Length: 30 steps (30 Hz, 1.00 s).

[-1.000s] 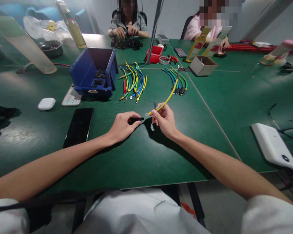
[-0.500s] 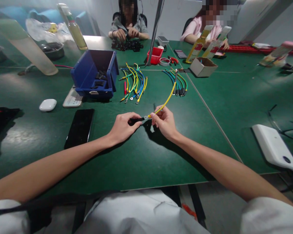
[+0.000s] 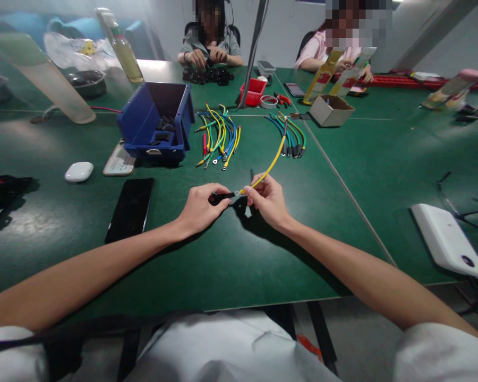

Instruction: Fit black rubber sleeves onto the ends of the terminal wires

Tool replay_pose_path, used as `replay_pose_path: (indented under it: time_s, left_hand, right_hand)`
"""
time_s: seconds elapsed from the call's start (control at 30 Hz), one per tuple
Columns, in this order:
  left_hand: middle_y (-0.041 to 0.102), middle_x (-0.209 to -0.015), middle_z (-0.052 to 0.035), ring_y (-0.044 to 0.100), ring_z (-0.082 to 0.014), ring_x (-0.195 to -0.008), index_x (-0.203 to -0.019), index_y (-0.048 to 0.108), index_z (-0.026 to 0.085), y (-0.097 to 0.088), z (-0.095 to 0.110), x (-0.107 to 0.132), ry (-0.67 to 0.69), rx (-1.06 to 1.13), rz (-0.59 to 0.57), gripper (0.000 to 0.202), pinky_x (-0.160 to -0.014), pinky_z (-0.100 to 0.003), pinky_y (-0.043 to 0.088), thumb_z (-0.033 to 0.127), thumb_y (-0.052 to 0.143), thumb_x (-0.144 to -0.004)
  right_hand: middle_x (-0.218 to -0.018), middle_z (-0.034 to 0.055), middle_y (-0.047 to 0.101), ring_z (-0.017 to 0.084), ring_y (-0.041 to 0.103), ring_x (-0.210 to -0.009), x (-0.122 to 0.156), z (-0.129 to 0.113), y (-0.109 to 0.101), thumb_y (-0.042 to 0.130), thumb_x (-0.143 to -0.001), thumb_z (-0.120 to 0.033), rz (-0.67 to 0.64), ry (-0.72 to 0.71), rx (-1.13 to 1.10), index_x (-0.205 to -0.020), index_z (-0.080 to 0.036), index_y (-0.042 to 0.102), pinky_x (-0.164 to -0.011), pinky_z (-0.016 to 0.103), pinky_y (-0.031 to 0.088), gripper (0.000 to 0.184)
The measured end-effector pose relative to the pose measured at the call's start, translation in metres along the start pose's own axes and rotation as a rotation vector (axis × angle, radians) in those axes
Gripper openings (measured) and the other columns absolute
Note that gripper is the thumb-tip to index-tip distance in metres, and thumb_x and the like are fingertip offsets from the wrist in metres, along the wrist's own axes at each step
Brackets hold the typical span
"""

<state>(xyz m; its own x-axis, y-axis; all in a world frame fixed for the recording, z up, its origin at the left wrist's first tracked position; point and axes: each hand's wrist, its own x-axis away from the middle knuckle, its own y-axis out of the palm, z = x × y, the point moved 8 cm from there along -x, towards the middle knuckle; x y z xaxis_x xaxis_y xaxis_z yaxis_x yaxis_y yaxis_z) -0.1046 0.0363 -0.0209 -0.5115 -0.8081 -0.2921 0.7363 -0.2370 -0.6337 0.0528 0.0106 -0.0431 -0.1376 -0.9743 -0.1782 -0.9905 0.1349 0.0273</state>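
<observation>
My right hand (image 3: 267,200) pinches a yellow cable (image 3: 274,163) near its lower end; the rest of the cable arcs up and away. A silver ring terminal (image 3: 237,193) sticks out of that end to the left. My left hand (image 3: 205,206) is closed on a small black sleeve (image 3: 228,196), mostly hidden by the fingers. The sleeve's tip is right at the ring terminal; whether they touch I cannot tell. Beyond my hands lie a bundle of yellow, green and blue cables (image 3: 223,135) and a second group of cables (image 3: 293,139) with black sleeved ends.
A blue bin (image 3: 153,154) holds small black pieces. Nearby lie a black phone (image 3: 130,209), a white earbud case (image 3: 78,172) and a white power bank (image 3: 448,239). Farther off are a red box (image 3: 252,94), a cardboard box (image 3: 330,115) and bottles. Two people sit across the table.
The cable's ring terminal has shifted slightly left, toward the black sleeve. Both hands stay almost where they were, with the same grips.
</observation>
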Motion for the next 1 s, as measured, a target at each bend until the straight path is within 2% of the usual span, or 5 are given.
replay_pose_path:
  time_s: [0.7,1.0]
  left_hand:
    - [0.074,-0.087,-0.0021,0.065,-0.0144,-0.075,-0.089,0.072,0.018,-0.0022,0.0022,0.0009,0.01,0.003,0.029,0.011,-0.069,-0.025,0.05,0.025,0.066,-0.082]
    - [0.074,-0.087,-0.0022,0.064,-0.0148,-0.074,-0.089,0.073,0.018,-0.0017,0.0021,0.0012,0.01,0.012,0.027,0.012,-0.069,-0.026,0.051,0.025,0.067,-0.082]
  right_hand:
    - [-0.063,-0.0052,0.06,0.006,0.051,-0.047,0.0005,-0.0041,0.0022,0.071,-0.078,-0.039,-0.007,-0.015,0.004,-0.084,-0.021,0.047,-0.042,0.019,0.038,0.03]
    - [-0.062,-0.0066,0.057,0.006,0.05,-0.046,0.0002,-0.0023,0.0028,0.071,-0.077,-0.039,-0.019,-0.009,-0.009,-0.085,-0.021,0.047,-0.042,0.019,0.038,0.032]
